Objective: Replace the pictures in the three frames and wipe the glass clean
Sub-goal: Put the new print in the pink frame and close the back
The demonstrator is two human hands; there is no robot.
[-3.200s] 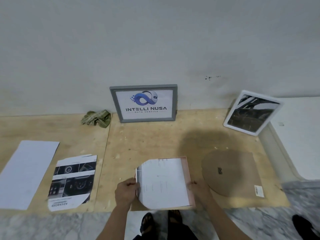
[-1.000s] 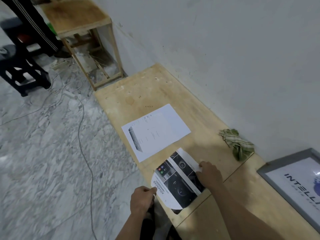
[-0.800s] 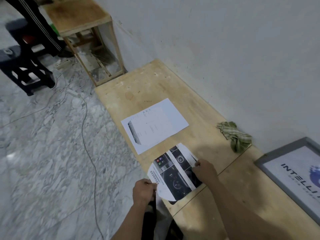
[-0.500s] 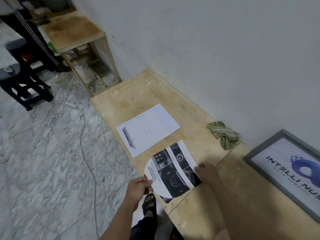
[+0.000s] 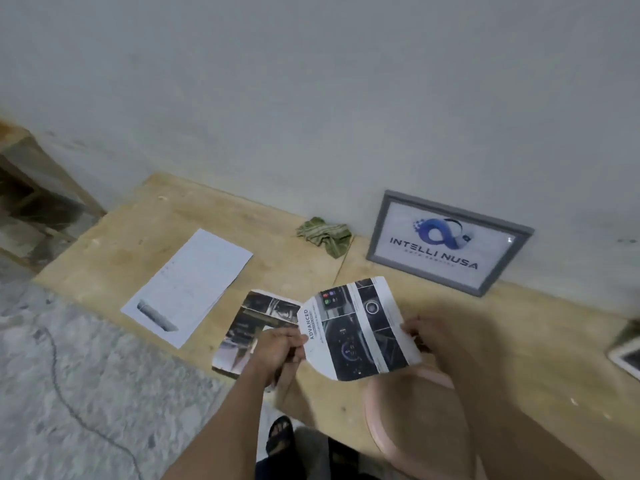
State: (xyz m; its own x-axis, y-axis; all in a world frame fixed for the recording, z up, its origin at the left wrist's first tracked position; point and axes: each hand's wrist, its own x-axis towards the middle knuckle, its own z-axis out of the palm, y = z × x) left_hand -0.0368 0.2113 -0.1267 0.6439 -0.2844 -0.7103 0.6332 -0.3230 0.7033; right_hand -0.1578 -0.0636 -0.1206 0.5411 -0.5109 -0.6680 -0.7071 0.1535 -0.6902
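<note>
A long plywood platform (image 5: 180,237) runs along the foot of the wall, and the grey frame (image 5: 450,242) with the logo print leans upright against that wall on the far right. Nearer, under the right forearm, lies a pink arch-shaped frame (image 5: 384,427), face down as far as can be told, and a white frame (image 5: 625,358) just shows at the right edge. A white sheet (image 5: 188,285) lies flat to the left, a second dark printed picture (image 5: 252,327) rests beside it, and a green cloth (image 5: 325,233) is crumpled by the wall. The cut picture (image 5: 356,327) with one rounded end is held in the air just above the pink frame: the left hand (image 5: 277,348) pinches its rounded left edge, the right hand (image 5: 420,336) pinches its right edge. It looks light, floppy and easily creased, so it is best held by opposite edges, kept taut, and lowered flat.
</note>
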